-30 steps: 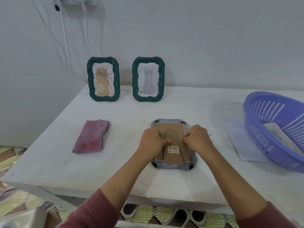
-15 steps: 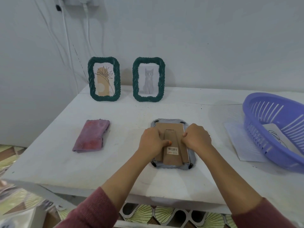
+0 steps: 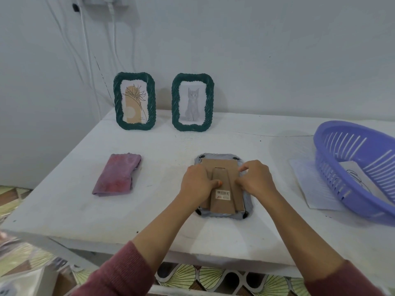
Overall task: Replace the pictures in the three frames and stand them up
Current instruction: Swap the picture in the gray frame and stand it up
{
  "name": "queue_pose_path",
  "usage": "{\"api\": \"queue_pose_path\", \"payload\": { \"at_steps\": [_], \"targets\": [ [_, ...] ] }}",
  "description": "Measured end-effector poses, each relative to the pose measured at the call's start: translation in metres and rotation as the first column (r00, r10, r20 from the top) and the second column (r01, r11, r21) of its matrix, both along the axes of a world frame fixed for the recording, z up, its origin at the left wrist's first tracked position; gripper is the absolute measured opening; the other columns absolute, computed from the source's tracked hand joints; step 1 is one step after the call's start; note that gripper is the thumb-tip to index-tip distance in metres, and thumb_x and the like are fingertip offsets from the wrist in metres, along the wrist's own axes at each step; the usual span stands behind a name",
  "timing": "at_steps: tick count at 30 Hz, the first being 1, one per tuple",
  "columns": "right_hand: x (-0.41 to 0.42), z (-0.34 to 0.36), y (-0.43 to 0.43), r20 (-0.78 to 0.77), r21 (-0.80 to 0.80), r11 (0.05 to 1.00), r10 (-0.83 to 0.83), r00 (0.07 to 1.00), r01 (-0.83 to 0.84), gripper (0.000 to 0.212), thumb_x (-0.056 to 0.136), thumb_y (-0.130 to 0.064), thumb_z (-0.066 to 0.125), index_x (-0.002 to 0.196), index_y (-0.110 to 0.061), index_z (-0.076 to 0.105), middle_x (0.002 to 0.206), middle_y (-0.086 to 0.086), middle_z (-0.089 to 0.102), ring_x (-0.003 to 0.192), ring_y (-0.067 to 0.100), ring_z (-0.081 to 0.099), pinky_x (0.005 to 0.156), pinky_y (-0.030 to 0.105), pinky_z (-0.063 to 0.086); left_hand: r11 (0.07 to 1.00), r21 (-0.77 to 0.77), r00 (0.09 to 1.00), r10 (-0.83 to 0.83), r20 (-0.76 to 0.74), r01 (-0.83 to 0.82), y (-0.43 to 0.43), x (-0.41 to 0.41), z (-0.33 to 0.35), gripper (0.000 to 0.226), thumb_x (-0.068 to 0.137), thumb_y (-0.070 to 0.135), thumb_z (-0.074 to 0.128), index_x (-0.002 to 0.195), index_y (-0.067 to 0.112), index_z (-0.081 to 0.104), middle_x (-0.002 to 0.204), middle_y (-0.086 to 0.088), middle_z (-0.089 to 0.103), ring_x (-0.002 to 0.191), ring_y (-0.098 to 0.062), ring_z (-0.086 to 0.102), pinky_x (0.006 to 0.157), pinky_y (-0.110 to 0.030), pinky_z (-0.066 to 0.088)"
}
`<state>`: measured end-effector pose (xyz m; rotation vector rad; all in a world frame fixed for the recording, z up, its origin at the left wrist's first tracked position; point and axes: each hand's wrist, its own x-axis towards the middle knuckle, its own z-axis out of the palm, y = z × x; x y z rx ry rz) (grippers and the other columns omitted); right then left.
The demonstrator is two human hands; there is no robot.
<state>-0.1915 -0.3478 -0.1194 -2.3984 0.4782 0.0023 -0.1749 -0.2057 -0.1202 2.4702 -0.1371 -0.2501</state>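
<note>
A third frame (image 3: 248, 207) lies face down in the middle of the table, its brown cardboard back (image 3: 222, 201) with a folded stand and a barcode sticker facing up. My left hand (image 3: 197, 182) presses on the left side of that back, thumb on the stand. My right hand (image 3: 257, 179) rests on its right edge, fingers curled at the frame's side. Two green rope-edged frames stand upright at the back: one with a plant picture (image 3: 134, 101) and one with a cat picture (image 3: 192, 102).
A folded pink cloth (image 3: 117, 175) lies left of the face-down frame. A purple plastic basket (image 3: 359, 174) at the right holds a drawn sheet (image 3: 354, 178), and a white sheet of paper (image 3: 307, 184) lies half under it. White cables hang on the wall.
Both hands have shifted slightly away from me along the cardboard back. The right hand's fingers have spread a little at the frame's right edge. The frame has not moved.
</note>
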Motion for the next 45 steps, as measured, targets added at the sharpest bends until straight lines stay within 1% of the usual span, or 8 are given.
{"api": "queue_pose_path", "payload": {
  "at_steps": [4,6,9,17,24,29,37,45],
  "targets": [
    [-0.003,0.005,-0.005,-0.012,-0.009,1.000,-0.006,1.000,0.006,0.030,0.076,0.002,0.057,0.105,-0.004,0.063,0.100,0.010,0.064,0.081,0.026,0.059,0.068,0.029,0.047,1.000,-0.025,0.999,-0.009,-0.032,0.009,0.004,-0.006,0.007,0.043,0.084,0.030,0.064,0.116,0.002,0.054,0.118,-0.013,0.059,0.111,-0.026,0.054,0.087,-0.031,0.044],
    [-0.003,0.005,-0.007,-0.022,-0.001,1.000,0.008,1.000,-0.008,0.029,0.072,0.005,0.058,0.101,0.004,0.064,0.092,0.018,0.067,0.080,0.035,0.065,0.071,0.037,0.054,1.000,-0.026,0.998,-0.013,-0.055,0.011,0.007,-0.004,0.004,0.013,0.086,0.023,0.061,0.091,0.013,0.058,0.094,-0.004,0.059,0.093,-0.021,0.056,0.072,-0.022,0.044],
    [-0.003,0.004,-0.005,-0.039,-0.008,1.000,0.029,0.999,-0.030,0.027,0.072,0.003,0.061,0.099,0.001,0.064,0.093,0.017,0.066,0.080,0.031,0.064,0.069,0.034,0.052,0.999,-0.034,0.998,-0.010,-0.065,0.008,0.009,-0.006,0.005,0.036,0.084,0.013,0.058,0.062,0.025,0.033,0.073,0.003,0.044,0.068,-0.012,0.045,0.053,-0.012,0.031],
    [-0.004,-0.002,-0.009,-0.025,0.026,0.998,0.053,0.998,-0.052,0.025,0.072,0.002,0.063,0.096,-0.005,0.064,0.086,0.005,0.059,0.075,0.021,0.056,0.053,0.021,0.040,1.000,-0.008,0.999,-0.023,-0.034,0.023,0.011,-0.010,0.005,0.029,0.084,0.009,0.057,0.112,0.008,0.052,0.113,-0.014,0.057,0.101,-0.025,0.054,0.080,-0.030,0.046],
    [-0.021,0.005,-0.017,-0.308,-0.034,0.979,0.183,0.934,-0.203,0.031,0.067,-0.017,0.074,0.055,-0.009,0.046,0.053,0.003,0.044,0.052,0.019,0.042,0.052,0.024,0.031,0.989,0.146,0.994,0.010,-0.111,0.006,0.027,-0.011,0.000,0.011,0.084,0.001,0.050,0.090,0.003,0.059,0.091,-0.010,0.061,0.084,-0.024,0.055,0.055,-0.020,0.039],
    [-0.032,0.004,-0.016,-0.297,0.022,0.963,0.261,0.918,-0.267,0.030,0.066,-0.020,0.078,0.081,0.003,0.066,0.069,0.009,0.051,0.066,0.019,0.047,0.059,0.025,0.032,0.992,0.123,0.990,0.015,-0.138,0.002,0.033,-0.016,-0.003,0.009,0.077,0.000,0.057,0.083,-0.001,0.064,0.085,-0.015,0.066,0.081,-0.028,0.060,0.061,-0.029,0.045],
    [-0.044,0.002,-0.014,-0.211,0.045,0.963,0.270,0.939,-0.267,0.022,0.071,-0.017,0.076,0.067,-0.006,0.057,0.069,0.008,0.056,0.059,0.016,0.048,0.050,0.022,0.032,0.999,0.028,0.993,0.022,-0.120,-0.018,0.037,-0.026,-0.005,0.015,0.075,0.003,0.064,0.090,0.001,0.068,0.093,-0.019,0.068,0.076,-0.024,0.056,0.062,-0.028,0.046],
    [-0.059,-0.001,-0.031,-0.042,-0.065,0.895,0.439,0.897,-0.441,0.027,0.068,-0.023,0.079,0.093,-0.022,0.069,0.090,-0.004,0.047,0.078,0.009,0.047,0.067,0.022,0.037,0.947,-0.040,0.948,-0.318,-0.011,0.318,0.060,-0.036,0.002,0.025,0.074,0.012,0.074,0.098,0.010,0.067,0.096,0.003,0.056,0.089,-0.014,0.052,0.074,-0.018,0.044]
  ]
}}
